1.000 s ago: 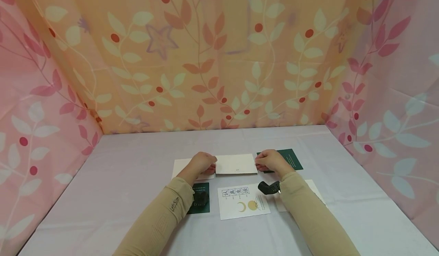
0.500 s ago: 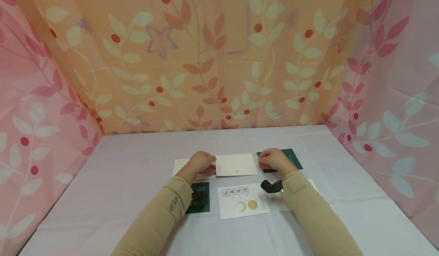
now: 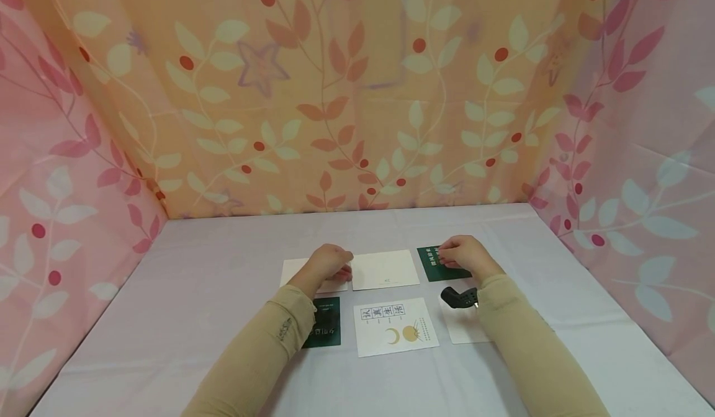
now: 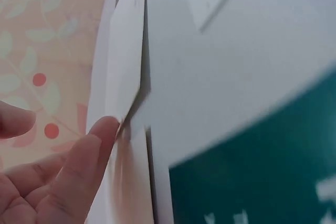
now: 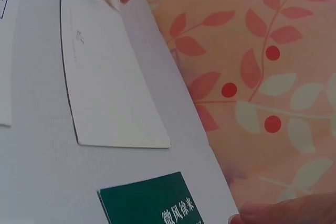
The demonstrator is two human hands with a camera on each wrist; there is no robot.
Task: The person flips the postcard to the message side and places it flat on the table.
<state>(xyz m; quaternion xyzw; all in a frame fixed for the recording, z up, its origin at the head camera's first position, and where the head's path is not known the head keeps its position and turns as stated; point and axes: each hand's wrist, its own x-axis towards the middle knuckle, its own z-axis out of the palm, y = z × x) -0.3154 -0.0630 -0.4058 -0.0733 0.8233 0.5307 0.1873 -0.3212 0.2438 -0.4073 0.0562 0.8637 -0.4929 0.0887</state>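
Between my hands a cream card [image 3: 385, 269] lies in the middle of the back row. My left hand [image 3: 326, 263] is at its left edge; in the left wrist view the fingertips [image 4: 107, 129] touch that corner, the thumb [image 4: 16, 121] well apart from them. Under the left hand is another pale card [image 3: 293, 269], partly hidden. My right hand [image 3: 470, 255] is over the dark green card [image 3: 441, 274] at the back right, covering some of its white lettering. In the right wrist view this green card [image 5: 147, 198] lies beside the cream one, and only loose fingers [image 5: 289, 211] show.
The front row holds a second green card [image 3: 331, 324], a white card with a moon and sun print [image 3: 395, 329], and a pale card [image 3: 463, 329] partly behind the right sleeve. A white cloth [image 3: 223, 243] covers the table; patterned curtains [image 3: 357, 156] surround it.
My right hand has let go of the cream card's right edge and moved right, over the green card. The cream card has settled lower. My left hand has barely moved.
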